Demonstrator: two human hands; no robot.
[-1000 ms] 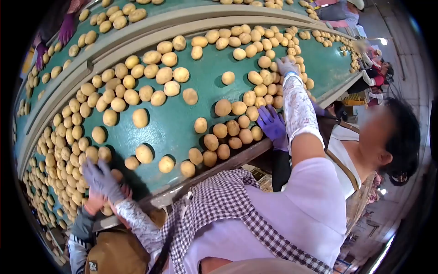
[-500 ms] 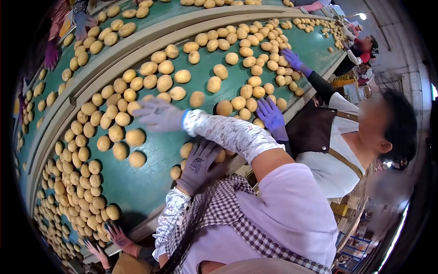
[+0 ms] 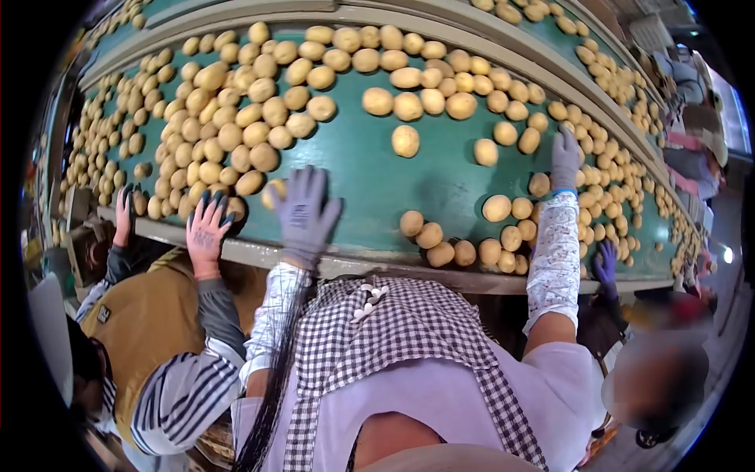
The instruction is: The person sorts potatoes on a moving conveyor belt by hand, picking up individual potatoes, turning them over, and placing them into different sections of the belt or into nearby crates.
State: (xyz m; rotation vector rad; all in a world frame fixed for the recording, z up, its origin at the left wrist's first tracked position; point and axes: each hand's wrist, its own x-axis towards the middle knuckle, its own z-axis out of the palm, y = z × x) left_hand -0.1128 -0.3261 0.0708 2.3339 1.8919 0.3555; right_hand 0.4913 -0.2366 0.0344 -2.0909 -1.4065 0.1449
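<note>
My left hand (image 3: 302,214), in a grey glove, is over the near side of a green belt (image 3: 358,177). Its fingers are stretched and apart, and a potato (image 3: 273,193) lies partly hidden beside them. My right hand (image 3: 564,161), gloved in grey too, reaches far across the belt on the right. Its fingers point away from me and lie among loose potatoes (image 3: 528,141); I see none gripped. Near my right forearm, a cluster of potatoes (image 3: 489,252) sits along the near edge. A dense heap of potatoes (image 3: 228,137) spreads beyond my left hand.
A raised rail (image 3: 440,33) borders the belt's far side, with more potatoes (image 3: 535,11) beyond it. At left, a co-worker's pink-gloved hand (image 3: 206,236) rests by the near edge. At right, another person's purple-gloved hand (image 3: 605,263) is over the belt.
The view has swung round and levelled. My right hand, formerly stretched leftward over the belt, now extends away on the right. My left hand has left the near-edge potatoes, its fingers now spread.
</note>
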